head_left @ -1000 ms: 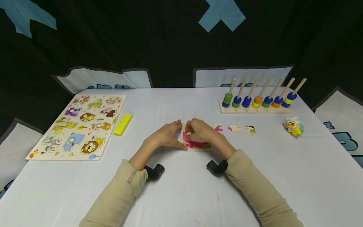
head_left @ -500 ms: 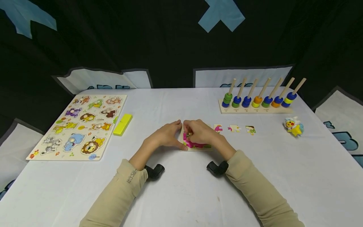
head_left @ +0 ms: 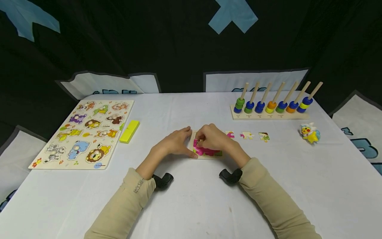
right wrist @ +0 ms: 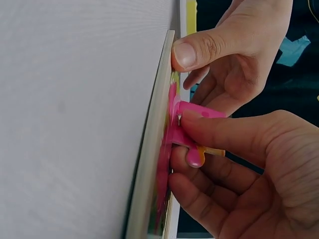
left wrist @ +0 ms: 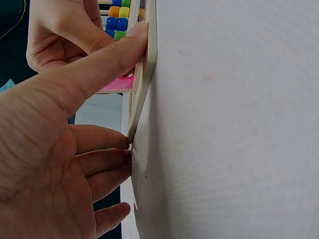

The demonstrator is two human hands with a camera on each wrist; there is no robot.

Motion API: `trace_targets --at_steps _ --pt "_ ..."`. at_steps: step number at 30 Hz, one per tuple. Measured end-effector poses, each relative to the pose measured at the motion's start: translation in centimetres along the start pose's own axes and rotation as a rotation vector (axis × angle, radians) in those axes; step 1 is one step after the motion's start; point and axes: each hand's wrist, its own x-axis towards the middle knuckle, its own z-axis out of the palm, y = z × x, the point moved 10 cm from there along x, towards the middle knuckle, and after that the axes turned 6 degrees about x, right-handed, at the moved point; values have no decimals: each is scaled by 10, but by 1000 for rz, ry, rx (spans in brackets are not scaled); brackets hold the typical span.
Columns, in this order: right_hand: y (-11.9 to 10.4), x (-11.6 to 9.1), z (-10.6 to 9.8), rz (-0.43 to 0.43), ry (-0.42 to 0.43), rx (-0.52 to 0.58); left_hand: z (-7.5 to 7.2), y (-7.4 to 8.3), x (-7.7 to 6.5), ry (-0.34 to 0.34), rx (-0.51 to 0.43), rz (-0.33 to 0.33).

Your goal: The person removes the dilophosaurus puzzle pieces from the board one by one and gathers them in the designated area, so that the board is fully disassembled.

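Observation:
A small wooden jigsaw board (head_left: 210,158) with a pink picture lies at the middle of the table. My left hand (head_left: 174,142) steadies its left side; the thumb (right wrist: 186,54) presses on the near-left corner and the other fingers stay fairly straight at the edge. Over the board, my right hand (head_left: 213,136) pinches a pink jigsaw piece (right wrist: 196,156) between thumb and fingers. That piece stands tilted up from the board, its lower edge touching or very close to the pink picture. In the head view the right hand hides the board's far part and most of the piece.
Three loose jigsaw pieces, a pink one (head_left: 229,134), a middle one (head_left: 246,135) and a green one (head_left: 264,136), lie to the right. Around stand a peg counting toy (head_left: 268,116), a small yellow figure (head_left: 310,133), a yellow block (head_left: 129,131) and an animal puzzle board (head_left: 80,132).
My right hand shifts and turns slightly over the board, still pinching the jigsaw piece. The left hand stays in place.

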Motion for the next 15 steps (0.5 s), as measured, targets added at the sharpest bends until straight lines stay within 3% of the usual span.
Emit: trace_targets --at_steps 15 --pt "5 -3 -6 10 -36 95 0 0 1 0 4 4"
